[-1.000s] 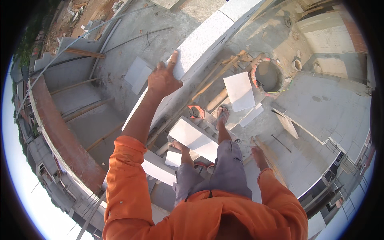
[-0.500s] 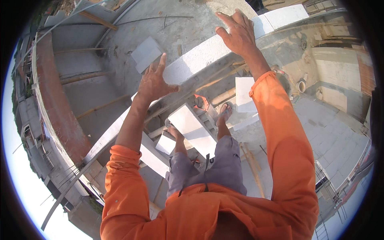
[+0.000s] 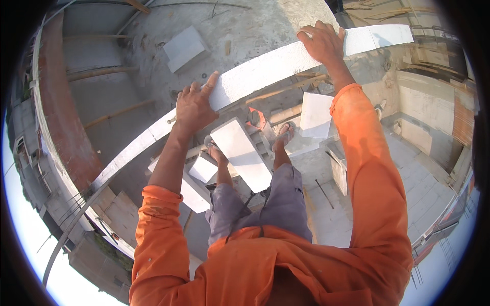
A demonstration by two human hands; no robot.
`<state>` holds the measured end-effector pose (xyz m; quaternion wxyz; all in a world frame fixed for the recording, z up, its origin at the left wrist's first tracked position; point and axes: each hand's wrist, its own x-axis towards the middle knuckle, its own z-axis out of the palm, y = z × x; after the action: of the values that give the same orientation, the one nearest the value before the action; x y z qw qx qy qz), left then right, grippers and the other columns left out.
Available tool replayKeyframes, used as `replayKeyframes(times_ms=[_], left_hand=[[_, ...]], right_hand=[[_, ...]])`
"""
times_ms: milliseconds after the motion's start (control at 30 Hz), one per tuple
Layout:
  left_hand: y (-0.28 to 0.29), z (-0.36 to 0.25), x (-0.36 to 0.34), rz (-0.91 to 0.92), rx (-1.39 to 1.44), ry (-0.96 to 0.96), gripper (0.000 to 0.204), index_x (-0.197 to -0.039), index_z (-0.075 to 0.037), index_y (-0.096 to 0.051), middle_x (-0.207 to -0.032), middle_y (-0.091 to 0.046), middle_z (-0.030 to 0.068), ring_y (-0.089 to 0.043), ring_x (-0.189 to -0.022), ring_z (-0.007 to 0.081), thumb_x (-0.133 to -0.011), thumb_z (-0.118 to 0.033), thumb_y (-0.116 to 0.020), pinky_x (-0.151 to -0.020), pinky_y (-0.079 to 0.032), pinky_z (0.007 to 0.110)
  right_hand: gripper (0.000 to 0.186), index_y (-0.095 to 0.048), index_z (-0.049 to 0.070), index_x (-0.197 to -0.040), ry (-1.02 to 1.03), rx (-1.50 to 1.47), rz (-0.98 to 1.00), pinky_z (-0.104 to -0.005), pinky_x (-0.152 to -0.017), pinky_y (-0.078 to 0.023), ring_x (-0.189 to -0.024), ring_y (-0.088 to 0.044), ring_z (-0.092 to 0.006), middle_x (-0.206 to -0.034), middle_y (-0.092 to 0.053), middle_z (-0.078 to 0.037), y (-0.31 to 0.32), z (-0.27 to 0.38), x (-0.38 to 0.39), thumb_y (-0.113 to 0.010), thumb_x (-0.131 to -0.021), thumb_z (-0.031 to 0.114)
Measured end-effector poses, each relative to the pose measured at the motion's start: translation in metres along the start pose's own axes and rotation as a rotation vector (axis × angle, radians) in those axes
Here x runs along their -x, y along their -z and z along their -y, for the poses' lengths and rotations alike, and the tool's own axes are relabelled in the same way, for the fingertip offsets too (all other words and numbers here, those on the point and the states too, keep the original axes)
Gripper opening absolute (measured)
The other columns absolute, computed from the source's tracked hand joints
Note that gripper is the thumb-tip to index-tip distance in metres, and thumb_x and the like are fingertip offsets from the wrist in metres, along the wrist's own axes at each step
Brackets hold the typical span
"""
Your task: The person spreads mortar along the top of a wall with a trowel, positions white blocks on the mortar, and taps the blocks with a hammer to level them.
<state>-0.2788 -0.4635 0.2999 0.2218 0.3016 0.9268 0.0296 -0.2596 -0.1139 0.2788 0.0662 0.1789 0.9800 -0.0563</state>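
Observation:
A long white block [image 3: 263,74] with a rough face lies in the row along the top of the low wall. My left hand [image 3: 195,108] is at its left end, index finger stretched along the far side and thumb on the near side. Over the right end, my right hand [image 3: 322,43] has its fingers bent across the top; part of its grip on the block is hidden. A further white block [image 3: 380,36] continues the row to the right, and a narrow white strip [image 3: 130,153] of the wall runs down to the left.
Around my feet are loose white blocks [image 3: 240,150], another upright block [image 3: 315,115] and an orange-handled handsaw [image 3: 256,120]. Beyond the wall, a white block [image 3: 185,48] rests on the grey concrete floor [image 3: 265,20]. Wooden poles [image 3: 102,73] brace the left side.
Both hands have come down onto the block's ends, their fingers bending round it. The view has shifted slightly, showing more of the wall's top.

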Motion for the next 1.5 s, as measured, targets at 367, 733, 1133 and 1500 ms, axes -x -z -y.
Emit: replayKeyframes(times_ms=[367,733,1133,1500], left_hand=[[0.002,-0.015,-0.01,0.024,-0.004,0.07,0.099,-0.143,-0.035,-0.029,-0.109,-0.053,0.0107,-0.052,-0.105,0.0307,-0.057,-0.02,-0.076,-0.092,-0.041,0.043],[0.003,0.004,0.006,-0.031,0.173,0.033,0.078,-0.142,-0.039,-0.032,-0.122,-0.048,0.0129,-0.041,-0.122,0.0297,-0.076,-0.022,-0.069,-0.103,-0.027,0.051],[-0.118,-0.013,0.228,-0.135,0.642,0.374,0.049,-0.125,-0.013,-0.053,-0.121,-0.054,0.0115,-0.047,-0.115,0.0267,-0.078,-0.027,-0.06,-0.093,-0.037,0.05],[-0.351,0.121,0.637,0.044,0.92,1.532,0.034,-0.087,0.0,-0.068,-0.086,-0.067,0.0228,-0.065,-0.083,0.037,-0.068,-0.028,-0.067,-0.072,-0.051,0.041]], right_hand=[[0.038,-0.069,0.024,-0.107,0.014,0.058,-0.029,-0.0533,-0.103,-0.017,-0.111,-0.05,-0.0225,-0.107,-0.059,-0.005,-0.004,-0.013,-0.007,-0.046,-0.086,0.046],[0.039,-0.064,0.027,-0.115,-0.04,0.147,-0.006,-0.0573,-0.1,-0.023,-0.115,-0.048,-0.0262,-0.117,-0.055,-0.005,-0.024,-0.018,-0.013,-0.041,-0.089,0.044],[0.055,-0.036,0.026,-0.142,0.271,0.056,-0.138,-0.0651,-0.099,-0.023,-0.131,-0.032,-0.0346,-0.132,-0.041,-0.018,-0.035,0.101,0.035,-0.048,-0.09,0.039],[0.075,-0.038,0.026,-0.142,0.29,-0.004,0.219,-0.0676,-0.093,-0.024,-0.119,-0.039,-0.0331,-0.122,-0.036,-0.013,-0.03,0.267,0.108,-0.068,-0.076,0.045]])
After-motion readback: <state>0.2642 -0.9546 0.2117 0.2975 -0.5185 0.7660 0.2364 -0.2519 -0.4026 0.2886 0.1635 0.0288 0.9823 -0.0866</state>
